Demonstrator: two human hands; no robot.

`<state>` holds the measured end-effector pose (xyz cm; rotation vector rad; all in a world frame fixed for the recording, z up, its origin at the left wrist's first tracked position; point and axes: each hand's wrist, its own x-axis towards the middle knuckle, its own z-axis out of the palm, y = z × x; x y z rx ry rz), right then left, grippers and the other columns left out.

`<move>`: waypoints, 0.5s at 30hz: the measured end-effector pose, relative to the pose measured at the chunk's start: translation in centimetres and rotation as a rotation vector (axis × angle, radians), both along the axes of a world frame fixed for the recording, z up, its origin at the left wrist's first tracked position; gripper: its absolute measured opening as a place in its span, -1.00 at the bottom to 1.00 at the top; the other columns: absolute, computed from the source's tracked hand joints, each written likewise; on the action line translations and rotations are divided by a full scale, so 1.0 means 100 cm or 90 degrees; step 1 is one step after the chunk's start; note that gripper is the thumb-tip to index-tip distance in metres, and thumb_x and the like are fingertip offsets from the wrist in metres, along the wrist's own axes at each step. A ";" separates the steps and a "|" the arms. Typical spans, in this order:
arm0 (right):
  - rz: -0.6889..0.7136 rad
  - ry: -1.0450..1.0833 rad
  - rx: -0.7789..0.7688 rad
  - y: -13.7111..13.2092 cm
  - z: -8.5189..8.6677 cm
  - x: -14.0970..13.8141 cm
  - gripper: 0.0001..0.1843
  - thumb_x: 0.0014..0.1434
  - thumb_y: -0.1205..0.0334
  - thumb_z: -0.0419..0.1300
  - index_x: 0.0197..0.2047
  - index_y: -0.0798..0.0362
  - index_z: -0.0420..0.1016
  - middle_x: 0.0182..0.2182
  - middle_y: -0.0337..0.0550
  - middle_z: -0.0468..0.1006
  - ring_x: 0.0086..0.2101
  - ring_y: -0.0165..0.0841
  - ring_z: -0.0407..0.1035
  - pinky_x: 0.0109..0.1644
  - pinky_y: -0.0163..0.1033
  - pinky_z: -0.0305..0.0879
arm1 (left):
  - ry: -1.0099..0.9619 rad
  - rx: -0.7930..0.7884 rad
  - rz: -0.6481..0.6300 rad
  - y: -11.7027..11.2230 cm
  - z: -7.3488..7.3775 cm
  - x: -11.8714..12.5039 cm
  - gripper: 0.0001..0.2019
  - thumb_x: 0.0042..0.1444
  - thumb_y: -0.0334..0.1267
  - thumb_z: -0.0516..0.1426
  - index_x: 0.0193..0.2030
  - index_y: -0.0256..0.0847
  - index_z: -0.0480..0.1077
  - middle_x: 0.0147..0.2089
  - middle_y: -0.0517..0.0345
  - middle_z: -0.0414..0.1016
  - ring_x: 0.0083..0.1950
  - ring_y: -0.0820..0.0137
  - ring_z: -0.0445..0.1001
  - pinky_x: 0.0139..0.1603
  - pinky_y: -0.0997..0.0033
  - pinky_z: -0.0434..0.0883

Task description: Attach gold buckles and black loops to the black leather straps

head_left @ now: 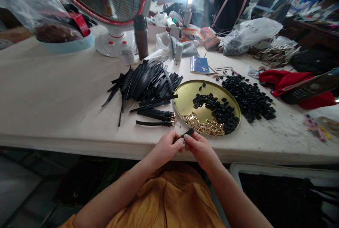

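Close together at the table's front edge, my left hand (170, 146) and my right hand (198, 146) both pinch a short black strap (189, 132). The strap's end sticks out above my right fingers; its rest is hidden by my fingers. Just beyond lies a round gold tray (185, 88) with gold buckles (202, 126) and small black loops (225, 115) on it. Left of the tray are several buckled straps (153, 123), their gold buckles toward my hands. Behind these spreads a pile of plain black straps (145, 79).
More black loops (249, 95) are heaped right of the tray. A fan (116, 40), a dark bottle (141, 37), a thread spool (179, 52) and a blue booklet (199, 64) stand or lie farther back. Red cloth (288, 79) is at right; a co-worker (230, 5) is beyond the table.
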<state>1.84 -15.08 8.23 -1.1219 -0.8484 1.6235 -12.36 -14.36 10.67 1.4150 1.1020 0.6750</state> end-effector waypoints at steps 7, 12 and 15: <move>-0.026 -0.138 0.069 -0.003 0.002 -0.002 -0.76 -0.02 0.07 0.21 -0.43 0.07 0.32 -0.55 -0.29 0.33 -0.54 -0.49 0.20 -0.44 -0.32 0.14 | -0.043 -0.030 0.007 0.001 -0.002 0.000 -0.81 0.08 -0.15 0.00 -0.43 -0.23 0.20 -0.56 0.30 0.27 -0.61 0.59 0.12 -0.62 0.60 0.10; -0.175 -0.507 0.294 0.001 0.009 -0.004 -0.83 0.04 0.13 0.14 -0.47 0.03 0.28 -0.53 -0.26 0.33 -0.48 -0.42 0.20 -0.38 -0.29 0.14 | -0.023 0.036 0.022 0.009 -0.006 0.000 -0.72 0.10 -0.05 0.01 -0.44 -0.24 0.20 -0.57 0.28 0.30 -0.59 0.57 0.18 -0.58 0.59 0.15; -0.069 -0.391 0.223 0.012 0.008 -0.003 -0.77 0.03 0.08 0.13 -0.48 0.04 0.25 -0.58 -0.29 0.31 -0.52 -0.45 0.20 -0.44 -0.31 0.15 | -0.076 -0.024 0.016 0.018 -0.015 0.000 -0.71 0.06 -0.02 0.06 -0.40 -0.22 0.16 -0.57 0.29 0.32 -0.61 0.56 0.24 -0.59 0.57 0.20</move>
